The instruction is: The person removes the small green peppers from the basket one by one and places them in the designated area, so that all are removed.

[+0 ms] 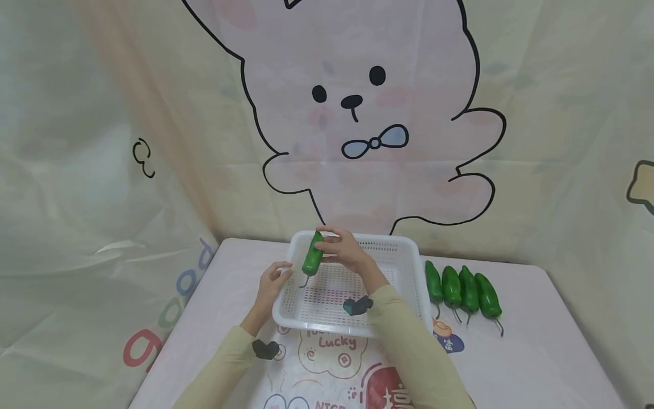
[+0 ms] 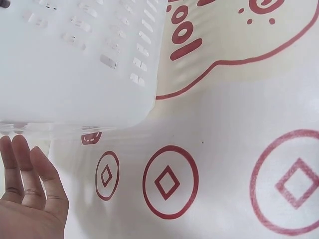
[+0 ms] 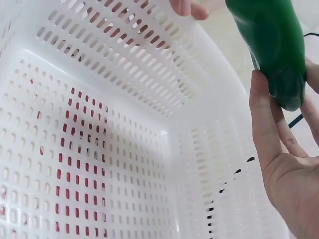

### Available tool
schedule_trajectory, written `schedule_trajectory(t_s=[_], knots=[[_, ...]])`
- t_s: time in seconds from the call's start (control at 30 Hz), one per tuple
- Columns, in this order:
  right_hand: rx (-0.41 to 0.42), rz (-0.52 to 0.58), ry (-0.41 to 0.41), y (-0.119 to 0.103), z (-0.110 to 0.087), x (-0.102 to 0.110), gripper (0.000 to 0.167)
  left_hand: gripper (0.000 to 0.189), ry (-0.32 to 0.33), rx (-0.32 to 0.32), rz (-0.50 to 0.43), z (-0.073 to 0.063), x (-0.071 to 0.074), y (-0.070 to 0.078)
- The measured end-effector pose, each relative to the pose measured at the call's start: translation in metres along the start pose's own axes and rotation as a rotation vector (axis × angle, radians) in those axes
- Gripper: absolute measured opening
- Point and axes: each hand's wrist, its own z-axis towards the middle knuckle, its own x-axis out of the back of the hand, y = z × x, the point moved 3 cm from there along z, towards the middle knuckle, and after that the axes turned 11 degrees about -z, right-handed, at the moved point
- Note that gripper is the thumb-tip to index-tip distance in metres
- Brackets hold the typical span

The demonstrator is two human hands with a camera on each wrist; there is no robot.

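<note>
A green pepper (image 1: 313,255) is pinched by my right hand (image 1: 343,250) above the left part of a white perforated plastic basket (image 1: 352,328). Its stem points down toward me in the head view. The right wrist view shows the fingers around the tip of the pepper (image 3: 271,45), over the basket (image 3: 199,99). My left hand (image 1: 272,284) touches the basket's left rim. In the left wrist view the straight fingers of that hand (image 2: 35,194) rest against the edge of the basket (image 2: 75,94).
Several green peppers (image 1: 469,291) lie in a row to the right of the basket, stems toward me. The table (image 1: 541,341) has a printed cover with red drawings and lettering. Behind it hangs a curtain (image 1: 429,193) with a cartoon animal.
</note>
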Motion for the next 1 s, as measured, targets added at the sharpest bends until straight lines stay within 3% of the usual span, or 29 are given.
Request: schedule_trajectory(t_s=[0.63,1.0], knots=[[0.035,-0.097,0.025,-0.021,-0.019,0.017,0.054,0.035,-0.02,0.016,-0.036,0.0,-0.001,0.002],[0.045,-0.143,0.046,-0.02,-0.037,0.036,0.053,0.034,-0.016,0.022,-0.053,0.001,0.0,0.001]])
